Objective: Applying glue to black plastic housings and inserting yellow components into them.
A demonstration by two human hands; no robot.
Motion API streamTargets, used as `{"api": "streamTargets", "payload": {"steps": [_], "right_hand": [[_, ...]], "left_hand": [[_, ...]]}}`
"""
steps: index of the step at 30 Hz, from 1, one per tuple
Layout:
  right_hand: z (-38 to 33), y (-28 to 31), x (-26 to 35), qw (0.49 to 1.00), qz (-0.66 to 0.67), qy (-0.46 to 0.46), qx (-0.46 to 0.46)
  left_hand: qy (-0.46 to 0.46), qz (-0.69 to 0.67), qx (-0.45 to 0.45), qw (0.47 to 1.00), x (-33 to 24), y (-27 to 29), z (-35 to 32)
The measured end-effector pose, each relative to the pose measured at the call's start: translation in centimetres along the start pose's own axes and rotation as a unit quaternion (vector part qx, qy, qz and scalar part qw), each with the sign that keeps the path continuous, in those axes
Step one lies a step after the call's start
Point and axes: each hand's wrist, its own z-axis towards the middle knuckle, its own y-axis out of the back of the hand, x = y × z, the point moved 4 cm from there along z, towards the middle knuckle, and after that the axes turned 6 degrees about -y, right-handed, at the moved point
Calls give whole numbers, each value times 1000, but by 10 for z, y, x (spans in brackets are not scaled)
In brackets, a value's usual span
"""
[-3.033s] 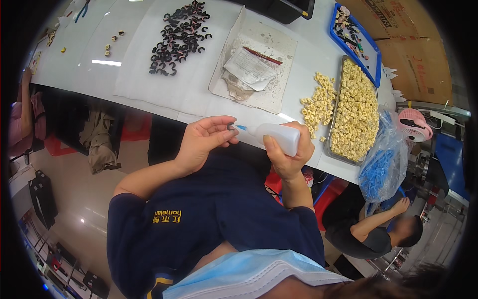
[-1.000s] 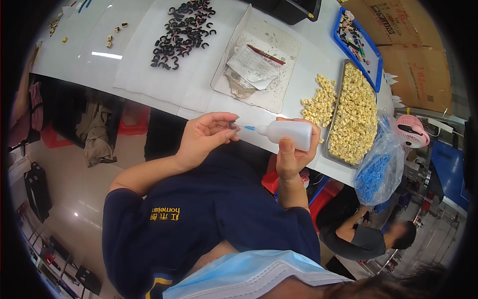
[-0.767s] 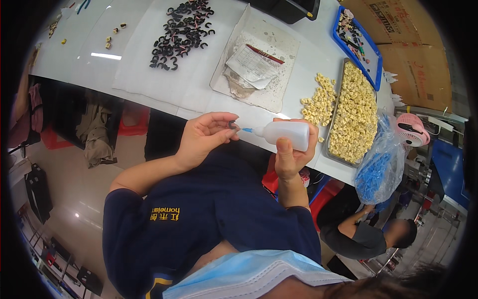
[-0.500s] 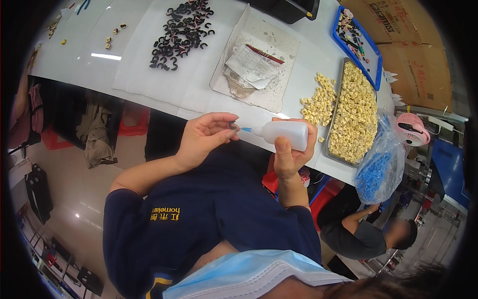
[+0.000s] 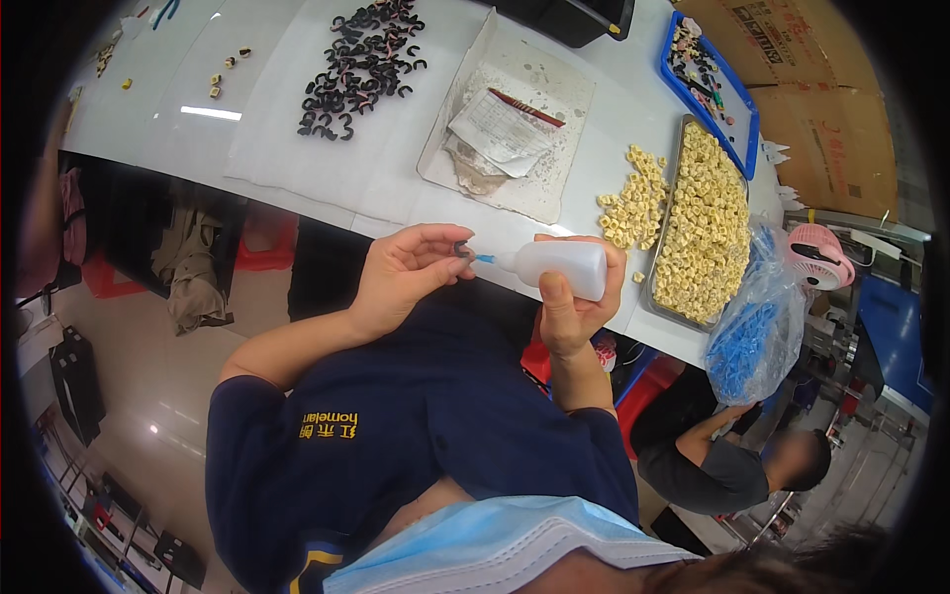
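Between the thumb and fingertips of my left hand [image 5: 408,272] is a small dark C-shaped piece [image 5: 462,250]. My right hand [image 5: 584,302] is wrapped round a white squeeze bottle [image 5: 562,270], tilted nearly flat. The bottle's thin blue tip [image 5: 485,258] points left at the dark piece and is right beside it; whether the two touch I cannot tell. Both hands are held over the table's near edge. Similar black curved pieces [image 5: 361,74] lie in a spread heap on a white sheet at the far left.
On the table [image 5: 386,203] rests a stained white board [image 5: 574,119] with a paper slip [image 5: 500,134] and red pen [image 5: 526,107]. To the right are a tray of small yellow pieces [image 5: 705,218], loose yellow pieces [image 5: 633,198], a blue tray [image 5: 752,129] and a plastic bag [image 5: 757,317]. A person [image 5: 712,465] sits at right.
The bottle in my right hand has shifted very slightly left, its tip closer to the dark piece. My left hand stays in place. At the far left edge, another person's arm has moved.
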Motion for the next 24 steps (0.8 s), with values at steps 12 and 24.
{"api": "streamTargets", "payload": {"steps": [12, 24], "right_hand": [[0, 3, 1, 1000, -8, 4, -16], [1, 2, -3, 1000, 7, -1, -18]], "left_hand": [[2, 2, -2, 1000, 0, 1, 0], [-2, 4, -4, 1000, 3, 3, 1]]}}
